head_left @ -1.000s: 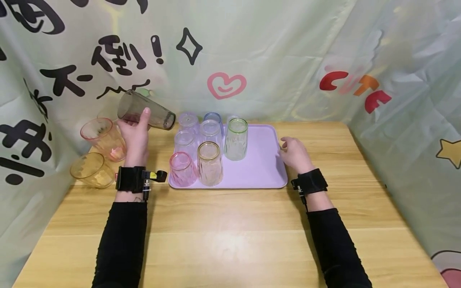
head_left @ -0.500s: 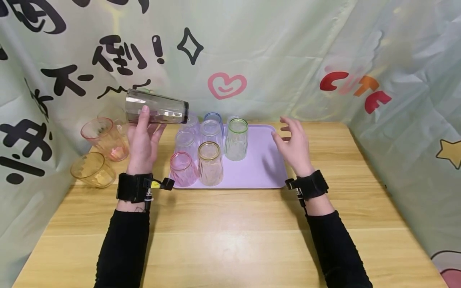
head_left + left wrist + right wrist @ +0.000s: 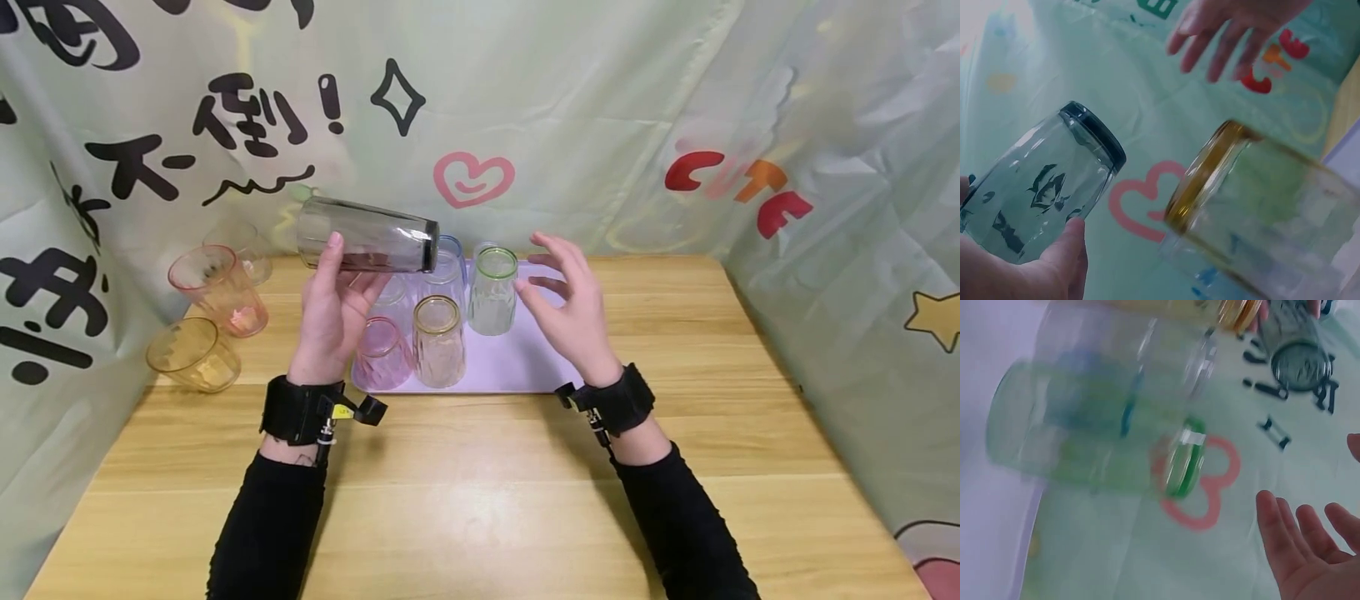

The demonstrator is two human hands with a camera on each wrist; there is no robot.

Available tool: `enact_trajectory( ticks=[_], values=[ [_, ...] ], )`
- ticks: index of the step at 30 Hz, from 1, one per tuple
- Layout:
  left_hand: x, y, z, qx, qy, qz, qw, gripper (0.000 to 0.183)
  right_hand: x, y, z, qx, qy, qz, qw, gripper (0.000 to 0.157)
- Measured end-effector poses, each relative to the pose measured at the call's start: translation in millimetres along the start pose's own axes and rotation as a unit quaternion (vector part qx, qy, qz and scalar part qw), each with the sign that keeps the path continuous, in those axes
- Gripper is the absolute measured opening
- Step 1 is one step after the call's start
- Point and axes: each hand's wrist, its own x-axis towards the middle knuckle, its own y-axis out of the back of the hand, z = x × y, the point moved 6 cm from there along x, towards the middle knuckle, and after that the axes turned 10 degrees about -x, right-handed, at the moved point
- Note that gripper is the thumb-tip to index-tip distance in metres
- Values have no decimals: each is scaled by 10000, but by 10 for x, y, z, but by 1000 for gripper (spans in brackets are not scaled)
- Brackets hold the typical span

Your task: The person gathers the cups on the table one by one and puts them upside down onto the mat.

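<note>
My left hand [image 3: 330, 321] grips a smoky grey glass tumbler [image 3: 378, 237], thumb on the near side. It is held almost level above the left part of a lilac tray [image 3: 517, 371], its thick dark base pointing right. On the tray several tumblers stand upside down; a green-based one [image 3: 492, 304], a gold-based one [image 3: 438, 354] and a pink one [image 3: 382, 360] are at the front and right. My right hand [image 3: 570, 312] holds nothing, its fingers spread and slightly bent beside the green-based tumbler. In the left wrist view the grey tumbler's dark base shows clearly.
On the wooden table [image 3: 480, 492], left of the tray, stand a red-orange tumbler [image 3: 225, 292], a yellow tumbler [image 3: 197, 358] and a clear tumbler [image 3: 251, 250] behind them. A printed cloth [image 3: 570, 125] rises behind and along both sides.
My left hand has carried the grey tumbler rightward, from beside the standing tumblers to over the tray. My right hand has lifted off the tray's right edge and moved left.
</note>
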Motion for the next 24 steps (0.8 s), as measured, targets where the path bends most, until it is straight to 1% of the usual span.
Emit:
enact_trajectory(
  ticks=[6, 12, 15, 20, 24],
  values=[
    [-79, -88, -132, 13, 198, -182, 9996, 39, 25, -239, -198, 377, 280, -267, 9985, 59],
    [-161, -203, -275, 42, 408, -482, 9980, 41, 48, -390, -351, 700, 468, -357, 9958, 66],
    [-199, -251, -337, 118, 495, -524, 9973, 44, 40, -428, -397, 678, 452, -337, 9961, 69],
    [-246, -292, -419, 306, 660, -550, 9958, 51, 11, -447, -428, 458, 384, -299, 9978, 72],
    [-268, -331, -479, 308, 804, -760, 9934, 55, -1, -441, -431, 448, 400, -218, 9980, 70]
  ],
)
